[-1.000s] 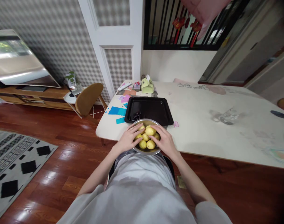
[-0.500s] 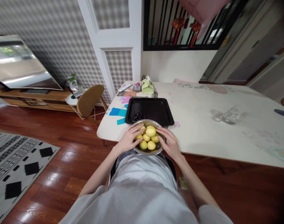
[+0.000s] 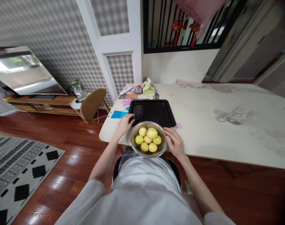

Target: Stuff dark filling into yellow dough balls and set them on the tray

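Observation:
A steel bowl (image 3: 133,147) of yellow lemons (image 3: 152,133) stands at the table's near edge, right in front of me. My left hand (image 3: 125,125) is off the bowl, at the left front corner of a black baking tray (image 3: 154,109), fingers stretched toward a small dark glossy thing (image 3: 140,118) lying in the tray; its kind is unclear. Against the bowl's right rim rests my right hand (image 3: 175,142), fingers extended and holding nothing.
Beyond the tray sit a green tissue box (image 3: 149,88) and a white remote (image 3: 126,90). A clear glass (image 3: 236,115) is farther right on the white table (image 3: 200,134). A wooden chair (image 3: 93,104) stands at left.
My left hand has left the lemons and moved left and forward to the tray's corner. My right hand has drawn back from the lemons to the bowl's rim.

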Tool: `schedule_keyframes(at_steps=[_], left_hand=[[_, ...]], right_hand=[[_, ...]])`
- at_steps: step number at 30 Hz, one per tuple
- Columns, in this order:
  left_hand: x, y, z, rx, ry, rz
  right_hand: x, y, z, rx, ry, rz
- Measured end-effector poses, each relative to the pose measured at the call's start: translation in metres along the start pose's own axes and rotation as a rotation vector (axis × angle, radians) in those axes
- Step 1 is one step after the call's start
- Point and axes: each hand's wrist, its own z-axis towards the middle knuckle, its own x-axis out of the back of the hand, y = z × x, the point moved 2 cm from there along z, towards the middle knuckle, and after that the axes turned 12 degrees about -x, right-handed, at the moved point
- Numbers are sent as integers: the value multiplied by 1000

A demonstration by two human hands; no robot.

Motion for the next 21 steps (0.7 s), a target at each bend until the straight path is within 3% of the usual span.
schedule_keyframes(at_steps=[3,9,15,21], left_hand=[[-12,-8,19,20,-143,79],[-21,-10,32,57,-218,132],[-21,-11,28,43,-218,109],[-22,-12,26,4,-131,31]], right_hand=[[1,0,-1,16,0,-25],[2,1,0,11,15,-39],[1,1,-1,8,16,-23],[1,1,-2,5,7,-27]])
